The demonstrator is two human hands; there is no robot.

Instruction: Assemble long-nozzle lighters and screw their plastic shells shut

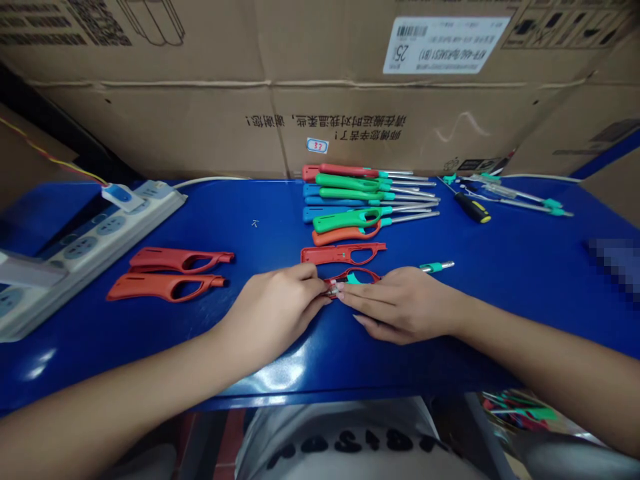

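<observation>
A half-built red gas lighter (369, 273) with a green trigger lies low over the table between my hands. My left hand (287, 297) is closed in a pinch at its handle end. From the other side, my right hand (400, 303) brings its fingertips together on the small clear and metallic parts there; fingers partly hide them. The metal tube with a green collar (437, 267) sticks out beyond my right hand. Just behind lies a loose red half shell (325, 254), inner side up.
Several finished lighters (350, 193) lie in a pile at the back. Two red-orange shells (170, 287) rest at left beside a power strip (95, 233). A screwdriver (473, 207) and loose tubes (525, 200) lie back right. A cardboard box (200, 127) walls off the rear.
</observation>
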